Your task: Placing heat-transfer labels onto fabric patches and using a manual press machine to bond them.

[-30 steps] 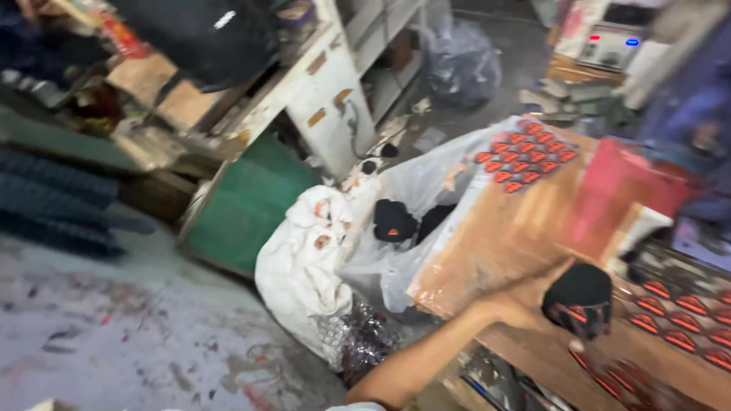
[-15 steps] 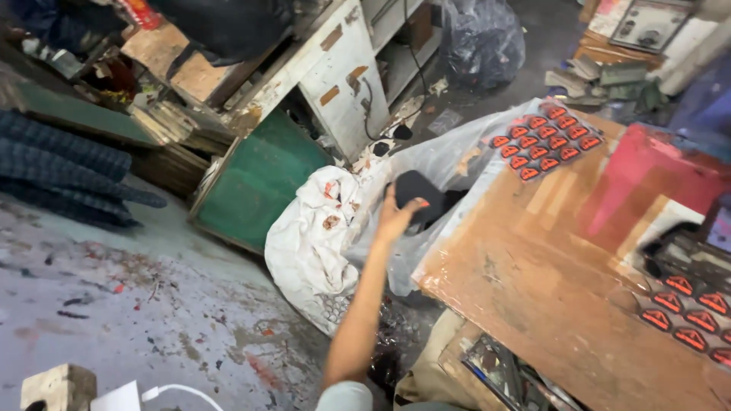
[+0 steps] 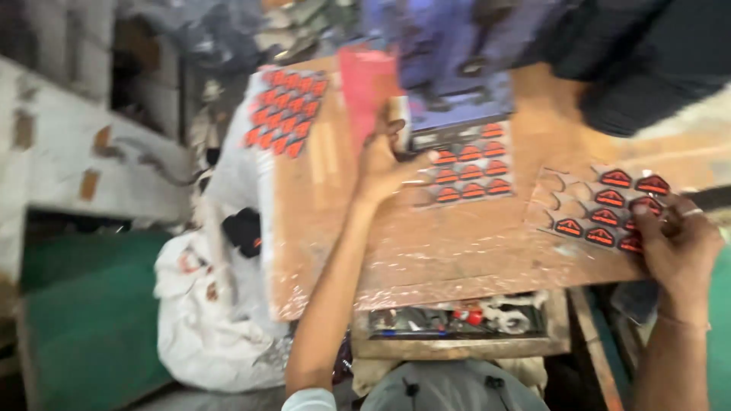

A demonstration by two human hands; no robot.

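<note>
On the brown wooden worktop (image 3: 457,243) my left hand (image 3: 384,164) lies flat with fingers spread. Its thumb touches the edge of a sheet of red-and-black patches (image 3: 468,175); its fingertips reach a pink box (image 3: 367,80). My right hand (image 3: 678,243) is at the table's right edge, fingers curled down onto a second sheet of the same patches (image 3: 598,205), some of its slots empty. The view is blurred, so the exact grip is hard to read.
A third patch sheet (image 3: 285,110) lies at the table's left on a white sack (image 3: 202,312) with a black item (image 3: 244,228) in it. A blue object (image 3: 457,68) and dark cloth (image 3: 647,61) sit behind. A tool tray (image 3: 457,320) is below; a green box (image 3: 84,335) stands left.
The view has swung from the floor and sack to over the worktop. My left hand has left the black item in the sack and come onto the table. My right hand has come into view.
</note>
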